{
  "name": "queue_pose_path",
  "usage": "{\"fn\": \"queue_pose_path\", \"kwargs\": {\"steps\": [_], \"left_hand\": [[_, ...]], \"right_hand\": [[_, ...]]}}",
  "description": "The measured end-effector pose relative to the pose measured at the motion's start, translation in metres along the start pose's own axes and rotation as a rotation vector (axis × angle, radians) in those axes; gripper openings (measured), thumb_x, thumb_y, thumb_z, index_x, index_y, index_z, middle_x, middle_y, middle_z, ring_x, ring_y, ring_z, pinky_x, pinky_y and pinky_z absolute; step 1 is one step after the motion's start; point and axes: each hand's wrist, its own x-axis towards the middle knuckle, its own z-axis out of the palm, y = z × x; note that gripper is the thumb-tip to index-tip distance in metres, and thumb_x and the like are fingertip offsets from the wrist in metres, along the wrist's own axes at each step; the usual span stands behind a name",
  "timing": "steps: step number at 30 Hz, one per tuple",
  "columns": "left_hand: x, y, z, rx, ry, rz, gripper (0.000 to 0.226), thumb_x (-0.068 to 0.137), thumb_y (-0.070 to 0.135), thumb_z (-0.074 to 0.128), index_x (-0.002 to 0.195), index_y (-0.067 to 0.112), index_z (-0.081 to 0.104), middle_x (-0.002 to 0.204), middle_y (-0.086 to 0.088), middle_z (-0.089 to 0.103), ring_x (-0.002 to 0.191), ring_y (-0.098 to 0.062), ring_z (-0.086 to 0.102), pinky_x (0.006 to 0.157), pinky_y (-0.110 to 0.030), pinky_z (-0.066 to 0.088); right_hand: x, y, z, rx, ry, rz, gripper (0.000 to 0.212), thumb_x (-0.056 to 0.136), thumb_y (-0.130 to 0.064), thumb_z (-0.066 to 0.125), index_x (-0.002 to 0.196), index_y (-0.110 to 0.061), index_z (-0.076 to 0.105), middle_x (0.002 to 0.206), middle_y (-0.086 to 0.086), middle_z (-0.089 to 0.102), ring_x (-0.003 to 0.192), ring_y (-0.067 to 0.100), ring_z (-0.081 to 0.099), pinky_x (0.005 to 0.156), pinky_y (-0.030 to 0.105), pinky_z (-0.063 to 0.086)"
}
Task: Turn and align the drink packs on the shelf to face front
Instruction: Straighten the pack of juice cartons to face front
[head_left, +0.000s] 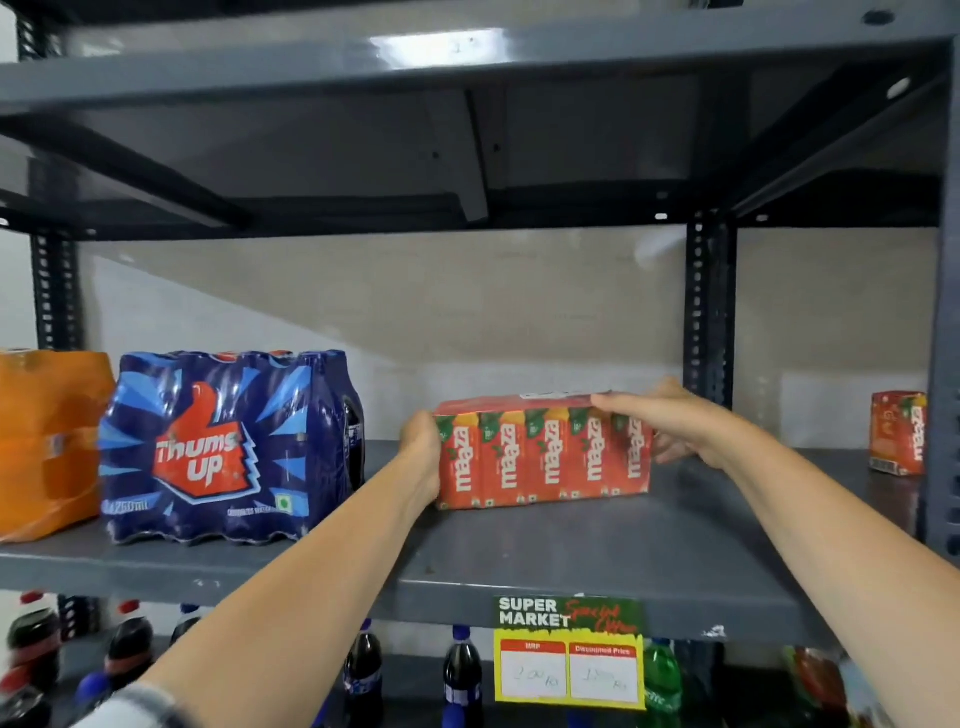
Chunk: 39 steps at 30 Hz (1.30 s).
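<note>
A red Maaza carton pack (540, 457) stands on the grey shelf (571, 551), its labels facing front. My left hand (423, 447) grips its left end. My right hand (675, 426) wraps over its top right corner and right end. To the left stands a blue Thums Up bottle pack (218, 447), logo facing front, and an orange pack (47, 441) at the far left edge. A single small Maaza carton (898, 439) stands at the far right, partly hidden by the shelf post.
A Super Market price tag (569, 652) hangs from the shelf's front edge. Dark cola bottles (462, 675) and a green bottle (662, 680) stand on the shelf below. An upper shelf (467, 67) overhangs. Bare shelf lies between the packs and in front of the Maaza pack.
</note>
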Motion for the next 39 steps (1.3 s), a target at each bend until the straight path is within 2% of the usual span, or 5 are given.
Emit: {"fn": "queue_pose_path", "kwargs": {"steps": [16,20,25,30,39], "left_hand": [[-0.008,0.007,-0.005,0.135,-0.108,0.045,0.068,0.093,0.069,0.026,0.075,0.014,0.062,0.054,-0.005,0.07,0.065,-0.023,0.068,0.071,-0.037,0.051],[-0.012,0.003,-0.013,0.313,-0.082,0.129,0.057,0.097,0.06,0.029,0.076,0.017,0.06,0.073,-0.006,0.068,0.076,-0.022,0.067,0.1,-0.041,0.047],[-0.029,0.003,-0.024,0.389,-0.073,0.229,0.06,0.098,0.058,0.023,0.079,0.016,0.062,0.072,-0.003,0.069,0.072,-0.016,0.065,0.068,-0.027,0.043],[-0.049,-0.01,-0.047,0.382,-0.101,0.333,0.064,0.095,0.066,0.021,0.083,0.023,0.067,0.08,-0.002,0.074,0.084,-0.019,0.071,0.085,-0.033,0.05],[-0.054,-0.011,-0.044,0.363,-0.083,0.445,0.066,0.097,0.062,0.021,0.078,0.016,0.064,0.069,-0.002,0.072,0.071,-0.012,0.071,0.062,-0.024,0.046]], "right_hand": [[-0.033,0.027,0.003,0.227,-0.151,-0.109,0.087,0.069,-0.078,0.056,0.138,-0.025,0.047,0.113,0.002,0.073,0.114,0.017,0.062,0.11,0.046,0.04],[-0.045,0.027,0.004,0.188,-0.129,-0.142,0.058,0.088,-0.067,0.047,0.131,-0.028,0.053,0.107,0.0,0.075,0.101,0.012,0.067,0.081,0.03,0.05],[-0.062,0.034,0.005,0.185,-0.083,-0.205,0.056,0.089,-0.068,0.043,0.128,-0.028,0.051,0.103,-0.001,0.071,0.096,0.01,0.065,0.075,0.029,0.048],[-0.075,0.038,0.018,0.208,-0.032,-0.298,0.073,0.077,-0.079,0.044,0.119,-0.02,0.054,0.102,0.001,0.069,0.095,0.015,0.069,0.082,0.031,0.049],[-0.081,0.047,0.019,0.295,0.038,-0.365,0.099,0.061,-0.09,0.05,0.122,-0.013,0.056,0.105,0.003,0.074,0.095,0.013,0.073,0.09,0.035,0.05]]}}
